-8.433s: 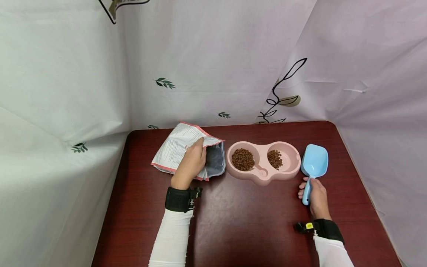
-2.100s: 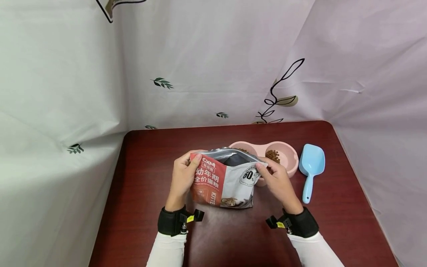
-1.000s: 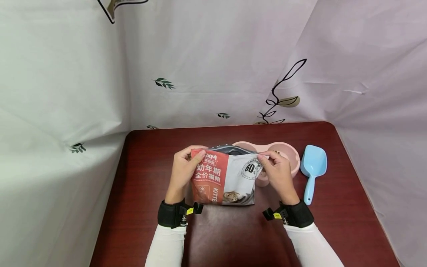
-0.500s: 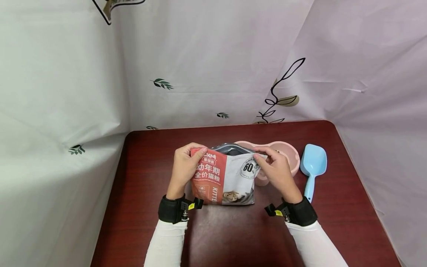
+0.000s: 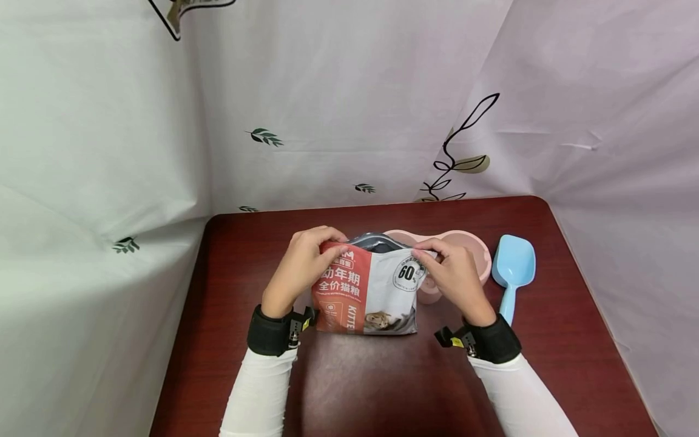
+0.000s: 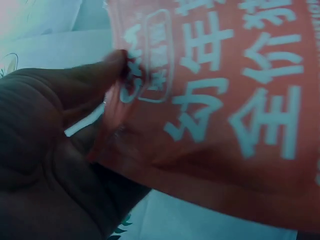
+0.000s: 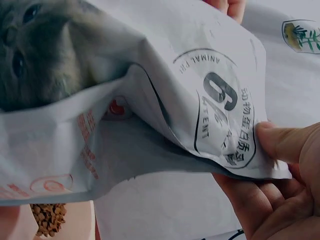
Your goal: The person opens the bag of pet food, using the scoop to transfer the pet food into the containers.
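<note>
Both hands hold a red and white cat food bag (image 5: 377,288) by its top edge, upright over the near middle of the table. My left hand (image 5: 308,258) pinches the top left corner, thumb on the red front. With thumb and fingers, my right hand (image 5: 453,270) pinches the top right corner near the "60%" print. Between them the bag's mouth gapes, its dark inside (image 5: 382,244) showing. Behind the bag is a pink double bowl (image 5: 475,249), partly hidden. The right wrist view shows brown kibble (image 7: 48,218) in it.
A light blue scoop (image 5: 513,261) lies at the right of the dark red table (image 5: 262,243), its handle end partly behind the right wrist strap. A white patterned cloth (image 5: 349,109) hangs around the table's back and sides.
Earlier the left hand held the bag lying at left and the right hand held the scoop. The scoop was let go, and the bag now stands in both hands. Lately the left hand slid slightly inward.
</note>
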